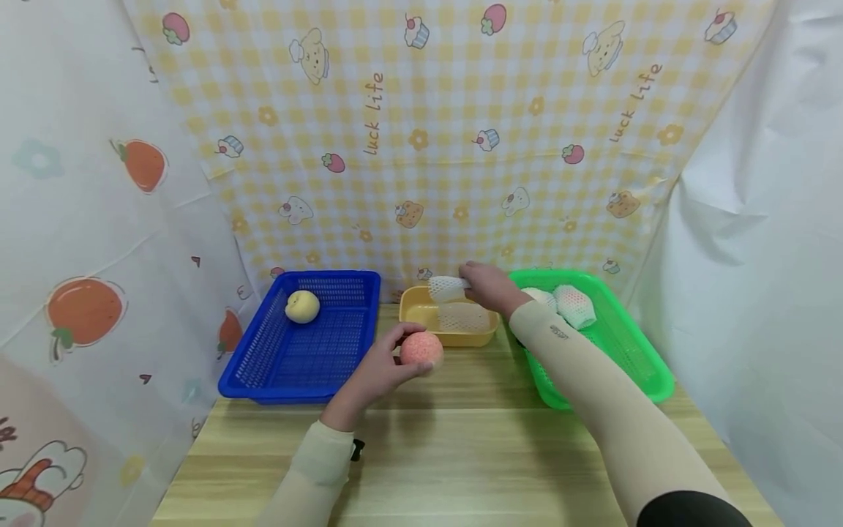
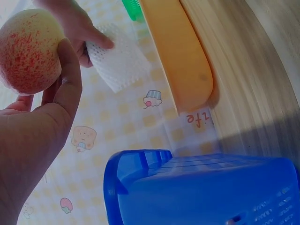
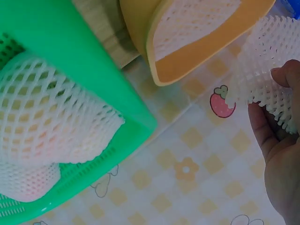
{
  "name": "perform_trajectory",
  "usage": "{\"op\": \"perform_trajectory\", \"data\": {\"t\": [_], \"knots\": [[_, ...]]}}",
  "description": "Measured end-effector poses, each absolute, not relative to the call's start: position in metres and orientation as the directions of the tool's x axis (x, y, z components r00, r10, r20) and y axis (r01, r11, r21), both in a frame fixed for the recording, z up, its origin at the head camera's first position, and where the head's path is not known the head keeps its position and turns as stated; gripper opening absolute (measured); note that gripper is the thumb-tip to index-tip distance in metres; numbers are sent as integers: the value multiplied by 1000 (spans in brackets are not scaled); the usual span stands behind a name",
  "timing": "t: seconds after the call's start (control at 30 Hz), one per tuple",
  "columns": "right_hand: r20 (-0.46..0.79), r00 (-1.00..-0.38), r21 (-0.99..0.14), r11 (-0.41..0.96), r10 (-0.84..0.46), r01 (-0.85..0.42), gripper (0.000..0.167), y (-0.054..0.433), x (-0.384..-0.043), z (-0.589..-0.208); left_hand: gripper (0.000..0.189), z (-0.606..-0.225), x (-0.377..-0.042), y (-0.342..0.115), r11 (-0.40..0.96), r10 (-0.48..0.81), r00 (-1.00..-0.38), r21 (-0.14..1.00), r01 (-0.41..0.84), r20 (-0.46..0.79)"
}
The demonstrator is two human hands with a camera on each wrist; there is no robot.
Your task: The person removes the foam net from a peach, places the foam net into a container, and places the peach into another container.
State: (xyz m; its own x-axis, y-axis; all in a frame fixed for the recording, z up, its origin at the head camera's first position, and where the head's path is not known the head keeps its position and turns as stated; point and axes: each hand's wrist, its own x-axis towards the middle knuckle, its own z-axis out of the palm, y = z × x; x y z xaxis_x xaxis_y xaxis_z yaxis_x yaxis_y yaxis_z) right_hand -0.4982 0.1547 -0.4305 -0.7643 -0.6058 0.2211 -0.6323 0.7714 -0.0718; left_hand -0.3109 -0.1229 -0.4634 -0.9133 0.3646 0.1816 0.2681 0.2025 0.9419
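A pink speckled peach (image 1: 421, 350) sits in the grip of my left hand (image 1: 385, 362), held above the table just in front of the yellow bin. In the left wrist view the same peach (image 2: 31, 50) is bare, with fingers curled round its side. My right hand (image 1: 490, 285) pinches a white foam net sleeve (image 1: 448, 288) over the yellow bin (image 1: 466, 339). That sleeve (image 3: 272, 56) hangs flat and hollow in the right wrist view. Another white foam net (image 1: 464, 318) lies inside the bin.
At the left stands a blue basket (image 1: 299, 397) with a pale yellow fruit (image 1: 303, 307) in it. A green basket (image 1: 642, 366) at the right holds net-wrapped fruits (image 1: 575, 306). Behind the wooden table (image 1: 421, 454) hangs a checked cloth (image 1: 421, 95).
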Motion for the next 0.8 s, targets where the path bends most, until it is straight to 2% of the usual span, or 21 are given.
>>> {"op": "perform_trajectory", "data": {"t": [0.5,0.7,0.8], "knots": [[179,-778,16,793,-602,-610,23,145,-506,-450,64,-462,-310,-127,206,349,-922,947,247,165],[80,-739,153,741,-669,-654,14,139,-501,-463,67,-462,-310,-127,206,356,-920,947,248,163],[-17,-743,164,731,-670,-663,15,138,-498,-467,64,-461,-309,-127,209,350,-922,946,249,165]]}}
